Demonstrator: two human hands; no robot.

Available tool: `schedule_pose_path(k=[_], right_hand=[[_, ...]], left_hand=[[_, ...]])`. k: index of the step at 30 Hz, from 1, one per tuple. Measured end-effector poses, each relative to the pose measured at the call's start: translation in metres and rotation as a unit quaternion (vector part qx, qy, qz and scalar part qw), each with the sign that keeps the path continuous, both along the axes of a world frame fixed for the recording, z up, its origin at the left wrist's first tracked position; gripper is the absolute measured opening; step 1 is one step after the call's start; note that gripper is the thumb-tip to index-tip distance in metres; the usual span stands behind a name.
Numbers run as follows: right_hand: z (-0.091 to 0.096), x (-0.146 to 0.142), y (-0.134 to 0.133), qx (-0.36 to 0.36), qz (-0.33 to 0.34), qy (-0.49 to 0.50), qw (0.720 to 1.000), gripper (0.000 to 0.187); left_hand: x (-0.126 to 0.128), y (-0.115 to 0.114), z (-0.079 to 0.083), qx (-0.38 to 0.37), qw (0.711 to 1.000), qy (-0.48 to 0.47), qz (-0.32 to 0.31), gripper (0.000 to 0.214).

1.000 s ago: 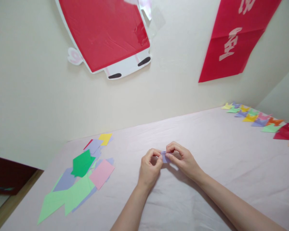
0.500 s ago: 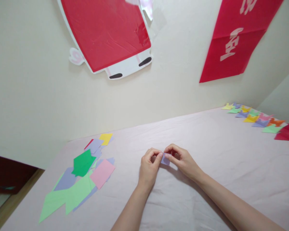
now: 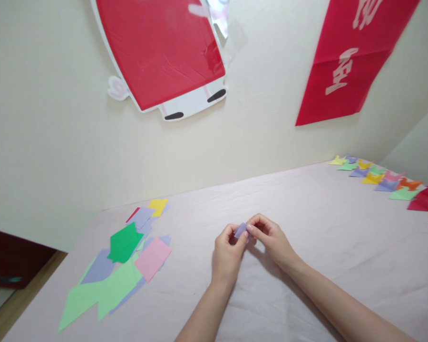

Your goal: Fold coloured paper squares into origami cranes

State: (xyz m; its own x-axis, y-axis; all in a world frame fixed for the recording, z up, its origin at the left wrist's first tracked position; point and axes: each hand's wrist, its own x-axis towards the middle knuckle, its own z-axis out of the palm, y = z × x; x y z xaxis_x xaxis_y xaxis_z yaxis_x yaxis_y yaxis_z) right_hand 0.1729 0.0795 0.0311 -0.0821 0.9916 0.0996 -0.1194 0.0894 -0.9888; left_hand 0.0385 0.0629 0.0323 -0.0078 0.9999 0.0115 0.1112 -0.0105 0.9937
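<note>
My left hand [image 3: 228, 254] and my right hand [image 3: 271, 237] meet over the middle of the pale pink table [image 3: 342, 247]. Both pinch a small folded piece of lilac paper [image 3: 240, 230] between thumb and fingertips, just above the tabletop. Most of the paper is hidden by my fingers. Both forearms come in from the lower edge.
Loose coloured paper squares [image 3: 123, 266] lie scattered at the left: green, lilac, pink, yellow. A row of folded paper shapes [image 3: 388, 183] runs along the far right. Red decorations [image 3: 171, 52] hang on the cream wall behind. The table's left edge drops to a wooden floor [image 3: 17, 299].
The hands have shifted slightly right and the lilac paper has turned between the fingertips. The view has drifted a little.
</note>
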Motion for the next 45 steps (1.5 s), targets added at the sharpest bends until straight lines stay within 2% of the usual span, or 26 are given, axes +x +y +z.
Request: schedule_pose_path(k=[3, 7, 13, 17, 24, 28, 31, 34, 36, 41, 45], right_hand=[[-0.002, 0.001, 0.0, 0.002, 0.01, -0.007, 1.0, 0.03], [-0.003, 0.002, 0.0, 0.01, 0.033, -0.019, 0.999, 0.025], [-0.002, 0.001, 0.0, -0.025, 0.011, 0.031, 0.999, 0.027], [-0.001, 0.002, 0.002, -0.032, -0.011, 0.039, 0.999, 0.029], [0.002, 0.004, 0.003, -0.024, 0.025, -0.021, 0.999, 0.029], [-0.002, 0.009, 0.007, -0.036, -0.014, 0.0, 0.999, 0.027], [-0.006, 0.016, 0.014, -0.04, -0.056, 0.02, 0.997, 0.028], [-0.006, 0.019, 0.017, -0.047, -0.065, 0.02, 0.997, 0.031], [-0.003, 0.018, 0.016, -0.055, -0.044, 0.007, 0.998, 0.032], [0.004, 0.007, 0.006, -0.048, 0.042, -0.019, 0.998, 0.031], [0.0, 0.005, 0.005, -0.014, 0.038, -0.024, 0.999, 0.03]], left_hand=[[-0.002, 0.001, -0.001, 0.007, 1.0, -0.003, -0.016, 0.013], [-0.004, 0.0, 0.001, 0.018, 0.998, 0.051, -0.044, 0.014], [-0.002, -0.002, 0.001, 0.028, 0.995, 0.086, -0.036, 0.015], [-0.001, -0.004, 0.0, 0.036, 0.993, 0.11, -0.033, 0.023], [-0.003, -0.003, 0.001, 0.065, 0.974, 0.209, -0.05, 0.021], [-0.003, -0.004, 0.003, 0.068, 0.967, 0.237, -0.071, 0.023], [-0.004, -0.007, 0.007, 0.067, 0.97, 0.223, -0.073, 0.025], [-0.004, -0.01, 0.012, 0.044, 0.983, 0.177, -0.036, 0.027], [-0.004, -0.01, 0.015, 0.031, 0.989, 0.144, -0.016, 0.024], [0.001, -0.005, 0.011, 0.01, 0.996, 0.074, -0.046, 0.025], [0.0, -0.003, 0.003, -0.01, 0.998, 0.069, -0.004, 0.027]])
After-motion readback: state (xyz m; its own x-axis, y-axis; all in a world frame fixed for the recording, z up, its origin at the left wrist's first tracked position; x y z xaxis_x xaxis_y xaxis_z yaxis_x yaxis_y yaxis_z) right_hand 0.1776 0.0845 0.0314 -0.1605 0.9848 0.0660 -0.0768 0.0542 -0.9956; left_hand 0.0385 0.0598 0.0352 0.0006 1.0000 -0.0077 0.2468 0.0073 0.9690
